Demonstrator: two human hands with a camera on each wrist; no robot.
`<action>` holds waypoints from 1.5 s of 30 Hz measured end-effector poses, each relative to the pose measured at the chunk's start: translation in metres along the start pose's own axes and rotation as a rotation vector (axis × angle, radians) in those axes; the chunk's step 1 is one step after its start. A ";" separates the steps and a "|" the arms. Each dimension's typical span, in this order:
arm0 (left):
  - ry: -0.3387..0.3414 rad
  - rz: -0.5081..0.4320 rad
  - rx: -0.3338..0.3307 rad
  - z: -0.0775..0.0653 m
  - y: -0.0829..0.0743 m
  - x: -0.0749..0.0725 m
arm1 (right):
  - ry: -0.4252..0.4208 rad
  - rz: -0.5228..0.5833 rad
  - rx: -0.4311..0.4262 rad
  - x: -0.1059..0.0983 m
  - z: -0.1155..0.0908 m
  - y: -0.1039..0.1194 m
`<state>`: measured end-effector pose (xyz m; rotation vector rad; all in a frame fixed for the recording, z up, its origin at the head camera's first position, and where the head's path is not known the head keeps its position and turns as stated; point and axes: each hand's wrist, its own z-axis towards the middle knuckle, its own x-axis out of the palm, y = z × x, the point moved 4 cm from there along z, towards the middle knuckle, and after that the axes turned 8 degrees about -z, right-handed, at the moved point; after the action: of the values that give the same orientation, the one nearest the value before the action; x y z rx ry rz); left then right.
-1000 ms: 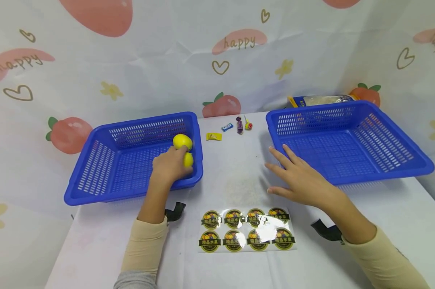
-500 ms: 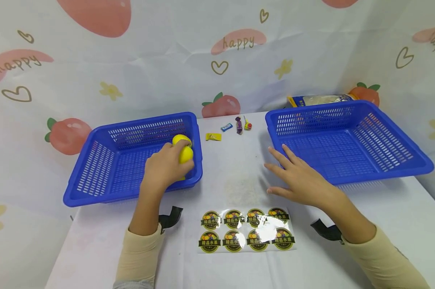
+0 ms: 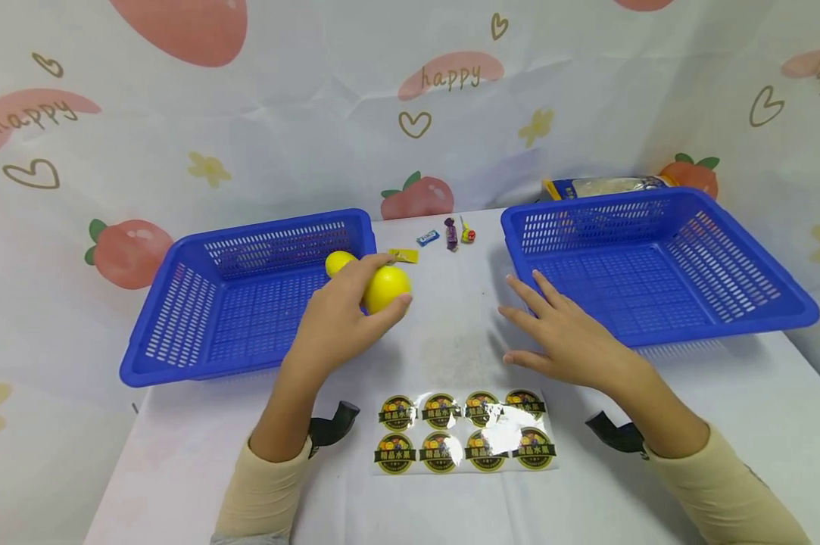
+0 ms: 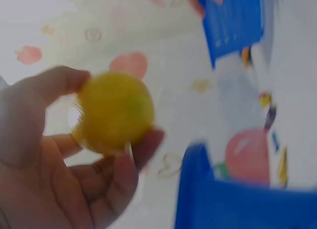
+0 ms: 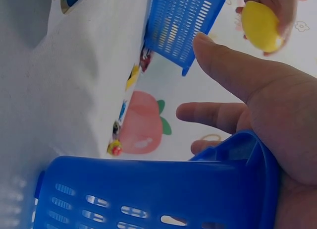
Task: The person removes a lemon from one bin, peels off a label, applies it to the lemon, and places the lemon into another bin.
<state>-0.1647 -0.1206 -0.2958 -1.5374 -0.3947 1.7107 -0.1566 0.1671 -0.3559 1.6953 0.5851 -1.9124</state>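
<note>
Above the right-hand rim of a blue perforated plastic basket [image 3: 246, 318] on the person's left, the left hand [image 3: 341, 314] holds a smooth, round yellow fruit [image 3: 388, 289]. Its fingers are curled about the fruit, thumb on one side and the others opposite; the right wrist view shows the fruit higher than the basket's edge. A second yellow fruit [image 3: 339, 263] sits at the right end of that basket, partly hidden by the hand.

Across the surface [image 3: 450, 507], covered in white, the right hand [image 3: 573, 341] has its fingers spread apart beside the left side of another blue perforated plastic basket [image 3: 628, 288]; whether they touch it, I cannot tell.

Between the baskets, toward the back, lie a flat yellow packet [image 3: 405, 256], a small blue wrapped sweet [image 3: 427, 238], a purple twist-wrapped sweet [image 3: 451, 235] and a yellow-and-red lollipop [image 3: 468, 233]. Nearer the person is a glossy sheet [image 3: 466, 431] with eight round black-and-gold labels in two rows. A blue-and-yellow package [image 3: 614, 188] shows behind the right-hand basket, against a white cloth backdrop [image 3: 314, 113] printed with pink fruit, hearts and "happy".
</note>
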 end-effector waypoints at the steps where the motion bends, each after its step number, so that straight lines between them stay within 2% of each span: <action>1: 0.027 -0.044 0.026 0.000 -0.002 0.005 | 0.001 -0.001 0.001 0.000 0.000 0.000; 5: 0.158 -0.215 0.068 0.002 -0.006 0.031 | 0.009 -0.005 0.011 0.001 0.001 0.000; 10: 0.262 -0.327 0.042 0.003 -0.002 0.070 | -0.002 -0.018 0.015 -0.001 0.000 0.001; 13: 0.316 -0.339 -0.005 0.002 0.006 0.091 | -0.013 -0.021 0.011 -0.003 0.000 0.001; 17: 0.373 -0.281 -0.082 -0.003 0.018 0.109 | -0.016 -0.023 0.004 -0.004 0.000 0.002; 20: 0.361 -0.188 -0.094 -0.003 0.025 0.114 | -0.014 -0.025 0.003 -0.004 0.000 0.003; 25: 0.300 0.001 -0.069 -0.001 0.032 0.115 | -0.026 -0.021 -0.002 -0.004 0.000 0.004; 28: 0.300 0.058 -0.080 -0.001 0.036 0.115 | -0.030 -0.019 -0.003 -0.004 -0.001 0.004; 34: 0.310 0.103 -0.126 0.000 0.039 0.113 | -0.036 -0.011 -0.004 -0.003 -0.001 0.003; 40: 0.337 0.070 -0.142 -0.003 0.039 0.110 | -0.039 -0.033 0.001 -0.004 -0.003 0.003; 45: 0.350 0.073 -0.137 -0.005 0.041 0.108 | -0.098 -0.057 -0.038 -0.010 -0.006 0.009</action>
<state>-0.1688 -0.0707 -0.4000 -1.9301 -0.2806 1.4524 -0.1452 0.1653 -0.3462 1.5673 0.6332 -1.9987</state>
